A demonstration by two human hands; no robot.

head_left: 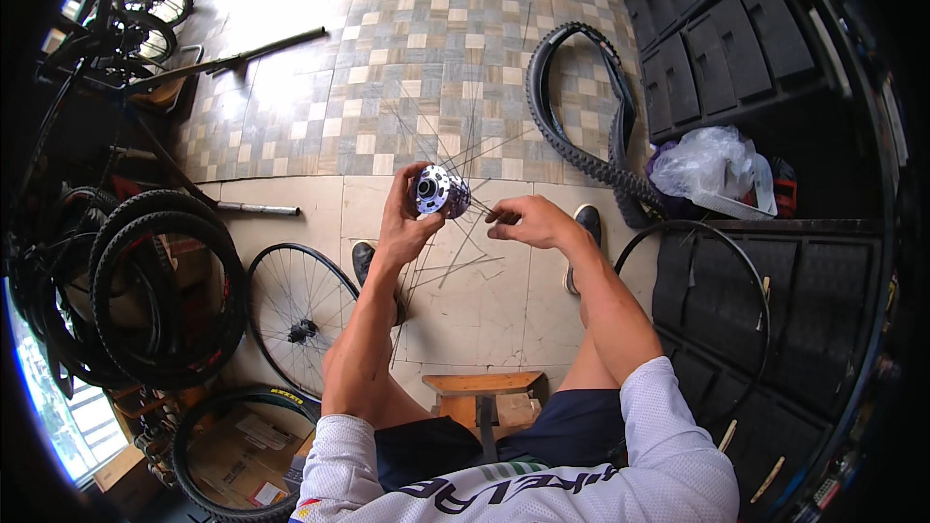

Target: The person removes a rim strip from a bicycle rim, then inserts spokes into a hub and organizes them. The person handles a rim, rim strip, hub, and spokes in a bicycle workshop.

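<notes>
My left hand (398, 225) is wrapped round a shiny silver-purple bicycle hub (442, 191), its flange with round holes turned toward me. Thin metal spokes (504, 146) stick out from the hub in several directions, crossing one another, some reaching down toward the floor. Just right of the hub, my right hand (532, 222) has its thumb and fingertips pinched together on a spoke near its fingers. The hub hangs above the floor between my two shoes.
A spoked wheel (250, 302) stands at my left, beside stacked tyres (102, 281). Ahead to the right lies a loose knobby tyre (542, 97). A bare rim (766, 302) leans against black drawers (812, 276) on the right. A clear plastic bag (705, 163) rests above them.
</notes>
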